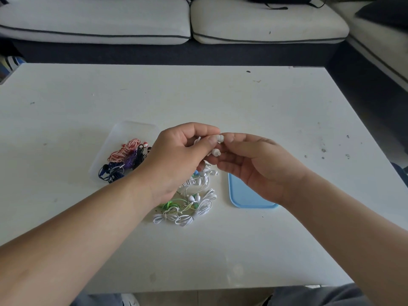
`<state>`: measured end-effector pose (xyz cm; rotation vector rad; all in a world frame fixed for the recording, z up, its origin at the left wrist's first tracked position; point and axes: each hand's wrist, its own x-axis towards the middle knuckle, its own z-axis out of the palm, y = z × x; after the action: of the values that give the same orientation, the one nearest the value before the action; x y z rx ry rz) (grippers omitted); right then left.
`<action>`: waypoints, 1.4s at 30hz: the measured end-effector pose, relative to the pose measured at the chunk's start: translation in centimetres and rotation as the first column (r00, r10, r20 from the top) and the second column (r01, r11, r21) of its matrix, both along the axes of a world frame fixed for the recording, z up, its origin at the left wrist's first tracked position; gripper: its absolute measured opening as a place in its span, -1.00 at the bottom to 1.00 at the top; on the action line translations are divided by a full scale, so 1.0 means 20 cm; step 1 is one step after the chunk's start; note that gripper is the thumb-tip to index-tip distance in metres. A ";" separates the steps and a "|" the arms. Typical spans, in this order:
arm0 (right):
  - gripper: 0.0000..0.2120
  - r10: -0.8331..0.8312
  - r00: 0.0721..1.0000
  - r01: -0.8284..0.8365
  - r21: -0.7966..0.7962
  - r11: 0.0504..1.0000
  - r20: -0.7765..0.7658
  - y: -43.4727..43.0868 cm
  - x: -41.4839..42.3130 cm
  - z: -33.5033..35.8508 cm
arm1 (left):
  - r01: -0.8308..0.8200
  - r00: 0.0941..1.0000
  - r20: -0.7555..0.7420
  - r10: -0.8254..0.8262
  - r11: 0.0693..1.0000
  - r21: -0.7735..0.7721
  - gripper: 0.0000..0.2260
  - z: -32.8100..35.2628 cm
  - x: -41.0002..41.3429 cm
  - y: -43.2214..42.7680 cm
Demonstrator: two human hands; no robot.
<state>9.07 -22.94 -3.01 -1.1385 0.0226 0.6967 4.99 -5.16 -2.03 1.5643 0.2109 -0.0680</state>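
We look down past a pale sofa (pixel 265 25) with dark piping (it runs along the far edge of the view) onto a wide white table (pixel 265 111), scuffed and speckled here and there. Both our bare forearms reach in from the near side and meet over the middle of it.

Our left hand (pixel 176 160) is curled, back towards us, its thumb and forefinger pinching a pair of white earbuds (pixel 220 138) held up above the table. One bud sticks out at the fingertips and the other hangs just below it. Our right hand (pixel 260 171) lies palm up, with the fingers loosely bent. Its uppermost fingertip touches the upper bud, but we cannot tell whether this hand truly grips the bud or only rests against it.

To the left, partly behind our left wrist, sits a clear plastic container (pixel 123 133) holding coloured earphone bundles (pixel 125 160) in red-and-white, purple, black and dark blue. To the right, under our right hand, a light blue lid (pixel 242 195) lies flat on the table. Between the two, right below the raised buds, sprawls a loose pile of white and green earphones (pixel 192 206), some coiled, some tangled, with small buds scattered through it.
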 end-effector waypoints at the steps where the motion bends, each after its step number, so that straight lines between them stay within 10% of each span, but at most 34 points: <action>1: -0.68 0.001 1.000 -0.001 -0.007 1.000 -0.011 0.00 0.00 0.00 | 0.005 1.000 -0.012 -0.005 1.000 -0.011 -0.87 0.00 0.00 0.00; 10: -0.89 -0.185 0.972 0.226 -0.362 0.904 0.144 -0.03 0.05 0.01 | 0.015 0.986 -0.160 -0.043 0.984 -0.177 -0.80 0.03 0.00 0.00; 15: -0.88 0.260 0.848 0.320 -0.837 0.443 0.462 -0.07 0.10 -0.13 | 0.018 0.989 -0.139 -0.042 0.985 -0.171 -0.74 0.02 0.00 0.02; 25: -0.80 0.545 0.773 0.240 -0.946 0.220 0.323 0.00 0.11 -0.29 | 0.004 0.989 -0.143 -0.031 0.984 -0.179 -0.71 0.02 -0.01 0.05; 32: -0.84 0.492 0.764 0.317 -0.906 0.279 0.418 0.00 0.11 -0.30 | -0.015 0.991 -0.136 -0.009 0.984 -0.177 -0.71 0.01 -0.01 0.08; 38: -0.95 -0.038 0.942 0.186 -0.422 0.887 0.333 0.04 0.08 -0.07 | -0.052 0.994 -0.107 0.038 0.990 -0.135 -0.72 0.01 0.01 0.09; 42: -0.87 -0.050 0.966 0.101 -0.189 0.977 0.254 0.03 0.06 0.01 | -0.051 0.997 -0.061 0.045 0.994 -0.098 -0.73 0.01 0.01 0.10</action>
<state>10.33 -22.29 -2.86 -1.4062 -0.0773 0.4869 5.24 -3.23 -1.87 1.4586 0.2873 -0.0855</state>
